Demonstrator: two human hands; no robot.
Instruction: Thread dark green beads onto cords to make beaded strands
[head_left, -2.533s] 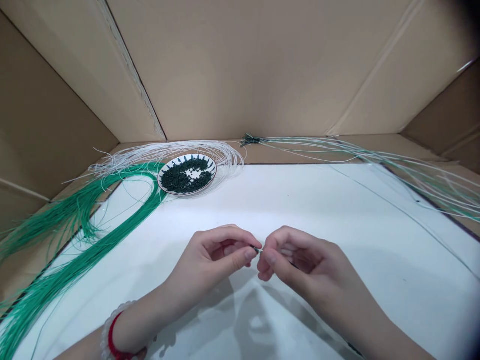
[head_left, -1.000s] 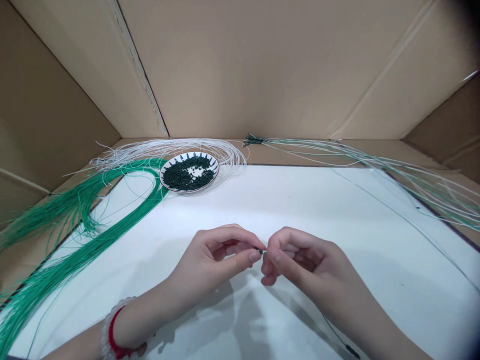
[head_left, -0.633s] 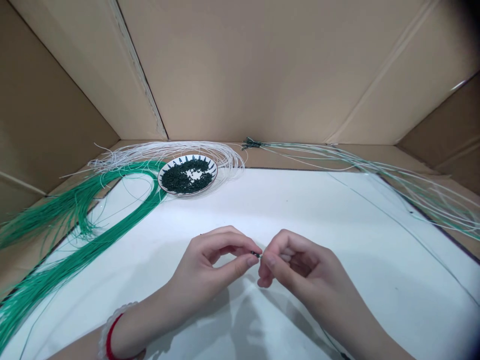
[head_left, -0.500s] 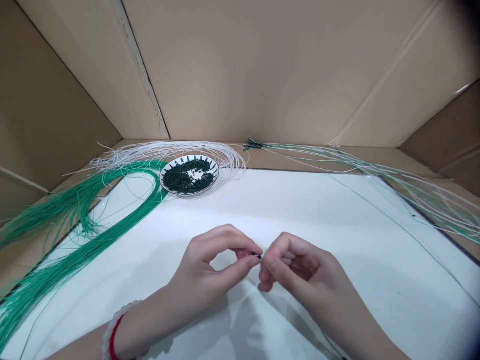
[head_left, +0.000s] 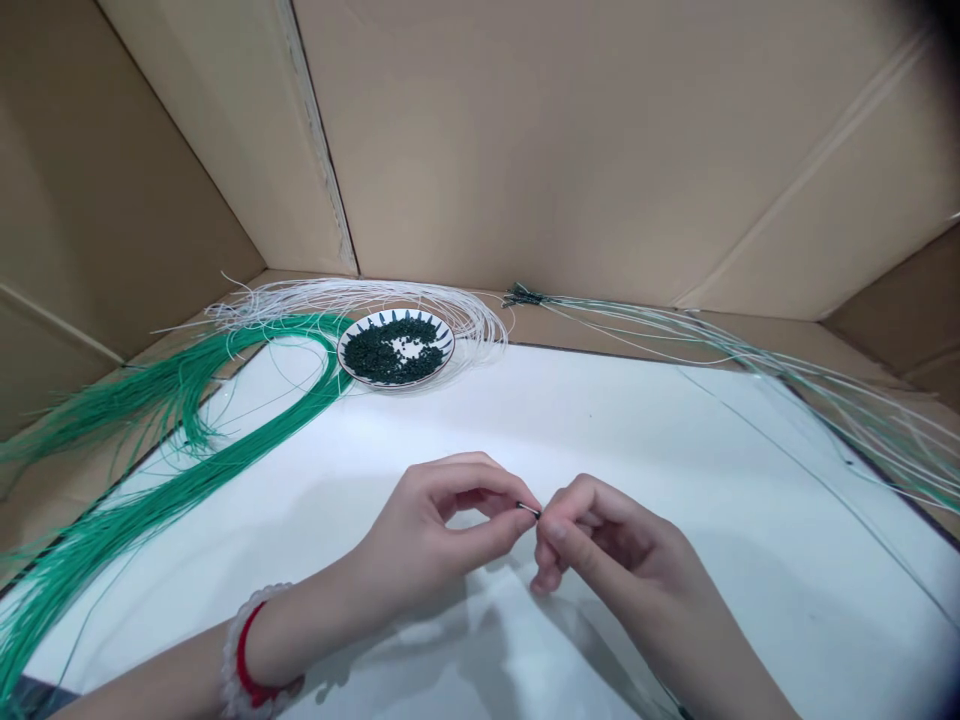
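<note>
In the head view my left hand (head_left: 450,525) pinches a tiny black piece (head_left: 529,509) between thumb and forefinger. It looks like a small plastic end fitting, and a thin light streak runs along it. Thumb and bent forefinger of my right hand (head_left: 619,545) are pressed together right beside it, at the piece's right end. A thin wire (head_left: 663,688) with a dark tip shows below my right wrist. Its stretch inside the right fingers is hidden. Both hands are held over the white board (head_left: 555,415).
Small dark pieces (head_left: 367,355) lie in a patterned plate (head_left: 448,335) at the back. A bundle of green wires (head_left: 225,468) curves along the left, white wires (head_left: 330,297) behind it. Wires with dark ends (head_left: 525,295) stretch along the right. Cardboard walls (head_left: 540,140) surround the board.
The camera view has shifted slightly, so everything sits a little farther right. My hands keep their pinch, and the black piece now slants down to the right with a light streak showing.
</note>
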